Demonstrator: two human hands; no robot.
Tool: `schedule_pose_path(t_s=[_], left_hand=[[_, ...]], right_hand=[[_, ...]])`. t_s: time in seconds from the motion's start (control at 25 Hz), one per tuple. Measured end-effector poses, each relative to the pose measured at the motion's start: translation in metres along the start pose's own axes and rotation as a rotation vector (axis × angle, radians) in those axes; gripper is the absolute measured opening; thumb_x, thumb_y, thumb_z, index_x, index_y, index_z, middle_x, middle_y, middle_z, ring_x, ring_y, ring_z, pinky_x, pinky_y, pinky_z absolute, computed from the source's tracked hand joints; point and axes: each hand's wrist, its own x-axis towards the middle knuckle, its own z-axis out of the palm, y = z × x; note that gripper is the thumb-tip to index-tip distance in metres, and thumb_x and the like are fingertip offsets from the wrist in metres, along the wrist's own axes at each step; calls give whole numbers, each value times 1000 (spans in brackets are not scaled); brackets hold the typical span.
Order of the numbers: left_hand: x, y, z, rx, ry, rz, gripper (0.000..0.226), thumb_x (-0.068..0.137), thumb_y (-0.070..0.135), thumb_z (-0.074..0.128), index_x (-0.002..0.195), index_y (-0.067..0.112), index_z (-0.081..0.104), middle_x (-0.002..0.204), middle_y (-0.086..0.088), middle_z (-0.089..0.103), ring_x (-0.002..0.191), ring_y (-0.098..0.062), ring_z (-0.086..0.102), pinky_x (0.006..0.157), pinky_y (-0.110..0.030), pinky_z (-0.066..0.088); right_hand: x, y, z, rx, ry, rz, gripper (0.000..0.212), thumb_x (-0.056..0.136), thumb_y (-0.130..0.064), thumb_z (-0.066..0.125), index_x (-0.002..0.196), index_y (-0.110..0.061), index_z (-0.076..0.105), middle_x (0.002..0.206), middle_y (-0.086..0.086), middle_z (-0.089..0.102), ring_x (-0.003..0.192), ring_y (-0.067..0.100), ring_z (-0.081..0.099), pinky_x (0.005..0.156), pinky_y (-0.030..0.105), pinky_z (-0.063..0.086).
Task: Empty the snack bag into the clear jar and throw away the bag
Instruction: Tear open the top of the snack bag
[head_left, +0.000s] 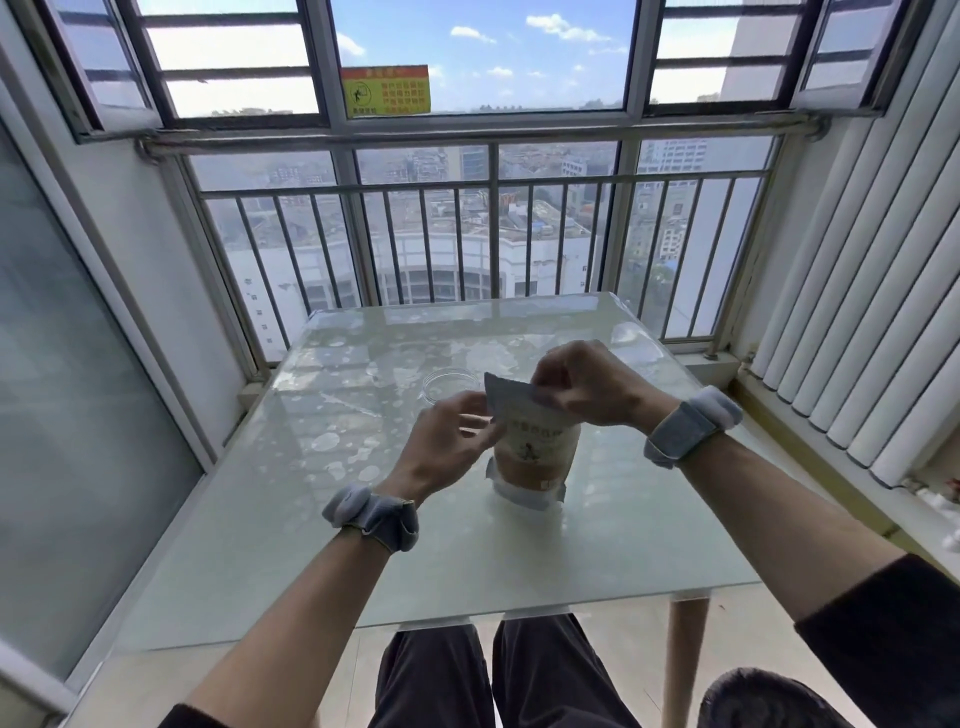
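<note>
A tan and cream snack bag (535, 457) stands upright on the glass table (291, 519), its silver bottom edge resting on the surface. My left hand (447, 441) pinches the left side of the bag's top. My right hand (587, 384) grips the bag's silver top strip, which sticks up to the left. The clear jar (448, 383) stands just behind my left hand, with its mouth uncovered; its lower part is hidden by my fingers. Both wrists wear grey bands.
The table stands against a balcony railing (467, 244) with windows above. A sliding glass door (78, 364) is on the left and white vertical slats (857, 312) are on the right. A dark round object (769, 696) sits on the floor at the lower right.
</note>
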Motion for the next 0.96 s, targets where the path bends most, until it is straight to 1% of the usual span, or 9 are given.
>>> schedule_pose_path(t_s=[0.12, 0.2, 0.32, 0.44, 0.56, 0.64, 0.72, 0.84, 0.96], left_hand=[[12, 15, -2, 86, 104, -1, 34, 89, 31, 80, 118, 17, 69, 104, 7, 74, 90, -6, 73, 75, -20, 59], [23, 24, 3, 25, 77, -35, 21, 94, 26, 73, 109, 12, 70, 95, 1, 75, 81, -12, 73, 70, -24, 59], [39, 34, 14, -197, -23, -184, 21, 102, 18, 62, 112, 0, 67, 95, -15, 76, 76, -20, 72, 66, -28, 60], [49, 34, 20, -369, -44, -335, 29, 105, 15, 58, 117, -10, 65, 93, -18, 71, 74, -21, 69, 65, -24, 60], [55, 26, 21, -456, -33, -380, 31, 105, 15, 58, 115, -12, 69, 93, -19, 71, 73, -20, 68, 69, -23, 61], [58, 22, 19, -483, -38, -384, 32, 102, 18, 64, 113, -11, 71, 92, -18, 72, 71, -18, 67, 71, -24, 60], [60, 19, 18, -508, -55, -384, 35, 97, 21, 71, 113, -10, 72, 94, -19, 73, 74, -19, 67, 73, -24, 60], [60, 18, 19, -519, -66, -361, 36, 91, 19, 77, 114, -9, 73, 101, -27, 74, 81, -24, 70, 73, -23, 61], [58, 19, 20, -521, -72, -335, 31, 89, 17, 77, 111, -6, 74, 102, -27, 76, 79, -21, 74, 71, -23, 61]], right_hand=[[1, 2, -5, 65, 113, 117, 5, 79, -13, 75, 79, -15, 80, 71, -5, 73, 64, 1, 64, 55, 8, 43], [3, 3, -2, 129, 198, 208, 5, 77, -13, 75, 76, -14, 80, 70, -3, 74, 61, 1, 63, 54, 8, 42], [6, 2, 11, 189, 256, 312, 6, 79, -15, 77, 77, -10, 80, 72, 1, 75, 67, 12, 70, 59, 21, 54], [7, 2, 26, 250, 242, 374, 12, 85, -17, 76, 79, -7, 79, 73, 6, 75, 68, 18, 72, 66, 36, 62], [7, 6, 33, 439, 206, 456, 14, 92, -14, 70, 87, -3, 78, 80, 13, 76, 77, 29, 75, 72, 43, 63], [7, 7, 33, 610, 161, 496, 17, 97, -10, 64, 93, 3, 75, 82, 18, 75, 74, 31, 75, 67, 39, 64], [5, 6, 30, 744, 114, 498, 20, 100, -6, 59, 97, 9, 71, 77, 19, 72, 64, 27, 72, 57, 28, 59], [1, 6, 27, 728, 90, 467, 19, 100, -4, 59, 102, 11, 70, 83, 25, 72, 62, 22, 72, 56, 22, 57], [-1, 7, 26, 680, 103, 451, 16, 97, -1, 62, 103, 11, 71, 88, 28, 73, 63, 20, 72, 56, 20, 56]])
